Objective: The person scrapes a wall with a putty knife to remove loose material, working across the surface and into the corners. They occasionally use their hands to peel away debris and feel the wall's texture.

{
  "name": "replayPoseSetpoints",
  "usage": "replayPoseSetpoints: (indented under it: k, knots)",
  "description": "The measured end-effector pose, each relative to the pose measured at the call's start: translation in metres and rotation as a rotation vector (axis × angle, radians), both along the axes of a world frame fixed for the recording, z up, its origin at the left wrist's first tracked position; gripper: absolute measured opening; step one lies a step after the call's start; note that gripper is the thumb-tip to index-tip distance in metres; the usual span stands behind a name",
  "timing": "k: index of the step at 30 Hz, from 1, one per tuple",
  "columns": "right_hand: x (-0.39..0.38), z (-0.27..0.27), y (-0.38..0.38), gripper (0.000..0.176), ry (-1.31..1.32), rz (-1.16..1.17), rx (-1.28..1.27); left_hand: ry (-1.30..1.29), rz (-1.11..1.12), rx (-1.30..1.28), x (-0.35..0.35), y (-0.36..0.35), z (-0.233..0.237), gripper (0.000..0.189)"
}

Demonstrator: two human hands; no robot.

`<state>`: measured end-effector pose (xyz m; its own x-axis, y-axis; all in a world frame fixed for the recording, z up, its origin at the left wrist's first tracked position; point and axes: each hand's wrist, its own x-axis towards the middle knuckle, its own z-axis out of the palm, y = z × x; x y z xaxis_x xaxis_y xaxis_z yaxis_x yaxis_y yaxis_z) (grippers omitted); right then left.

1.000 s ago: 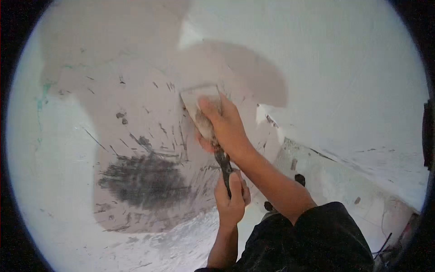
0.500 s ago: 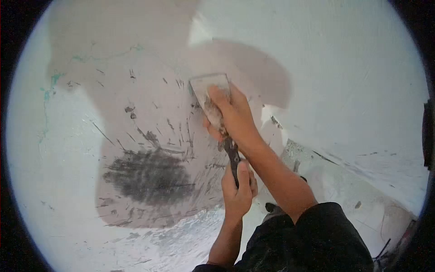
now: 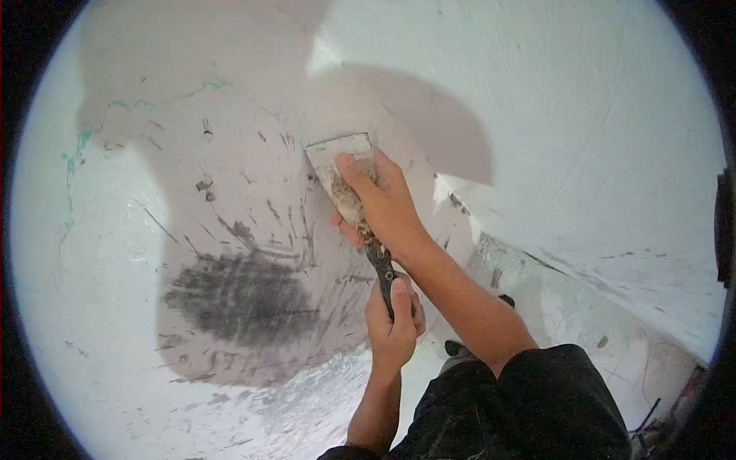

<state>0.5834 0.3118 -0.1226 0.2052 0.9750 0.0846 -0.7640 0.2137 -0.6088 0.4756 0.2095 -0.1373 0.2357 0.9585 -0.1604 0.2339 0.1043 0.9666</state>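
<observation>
A putty knife [image 3: 343, 201] with a wide, dirt-caked blade and a dark riveted handle is held tilted against a pale wall [image 3: 253, 161]. My left hand [image 3: 392, 326] is closed round the handle's lower end. Higher up, my right hand [image 3: 383, 195] grips the blade, its thumb flat on the face and fingers curled behind. The blade's broad edge points up and left at the wall surface; whether it touches cannot be told. Left of my hands, a large dark grey patch [image 3: 241, 299] and several dark scratches mark the wall.
A thin green crack line [image 3: 84, 142] runs along the upper left. At right, a wall corner edge [image 3: 552, 264] slopes down to a dusty floor [image 3: 613, 368]. My shadow covers much of the wall. Dark objects [image 3: 652, 429] lie at the lower right.
Both hands and the putty knife have shifted slightly left, and the blade's edge sits a little lower. The grip is unchanged.
</observation>
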Motion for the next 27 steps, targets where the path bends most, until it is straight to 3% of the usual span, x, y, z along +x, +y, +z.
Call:
replayPoseSetpoints:
  k: [6, 8, 10, 12, 15, 17, 19, 20, 22, 23, 26, 27]
  knots:
    - [0.014, 0.011, 0.013, 0.038, -0.057, -0.031, 0.068, 0.037, -0.066, 0.12, 0.013, 0.018, 0.002, 0.027]
    - [0.02, 0.013, 0.009, 0.038, -0.032, -0.029, 0.102, -0.064, -0.072, 0.064, 0.024, 0.012, 0.009, 0.029]
    - [0.018, 0.002, 0.003, 0.033, -0.084, 0.106, -0.068, -0.225, 0.034, -0.072, 0.018, 0.006, -0.008, 0.03]
    - [0.014, -0.028, -0.019, 0.038, -0.078, 0.264, 0.108, -0.346, -0.032, -0.113, -0.008, -0.003, -0.039, 0.036]
    - [-0.01, -0.112, -0.075, 0.061, -0.253, 0.341, -0.002, -0.254, -0.016, -0.082, -0.039, -0.032, -0.082, 0.05]
    - [-0.02, -0.162, -0.124, 0.062, -0.265, 0.552, -0.098, -0.304, 0.05, -0.245, -0.056, -0.055, -0.108, 0.053]
    - [-0.031, -0.181, -0.169, 0.057, -0.285, 0.592, -0.241, -0.118, -0.01, -0.165, -0.083, -0.081, -0.157, 0.05]
    - [-0.028, -0.179, -0.176, 0.057, -0.294, 0.604, -0.236, 0.0, 0.017, -0.385, -0.069, -0.087, -0.128, 0.057]
    - [-0.026, -0.172, -0.189, 0.051, -0.262, 0.639, -0.167, -0.016, -0.256, -0.383, -0.075, -0.099, -0.134, 0.055]
    - [-0.027, -0.167, -0.184, 0.046, -0.387, 0.573, -0.046, -0.017, -0.247, -0.382, -0.08, -0.106, -0.143, 0.055]
    - [-0.022, -0.15, -0.174, 0.044, -0.498, 0.662, -0.085, -0.202, -0.39, -0.299, -0.081, -0.106, -0.175, 0.052]
    - [-0.024, -0.137, -0.174, 0.049, -0.461, 0.571, -0.082, -0.057, -0.285, 0.011, -0.079, -0.1, -0.181, 0.05]
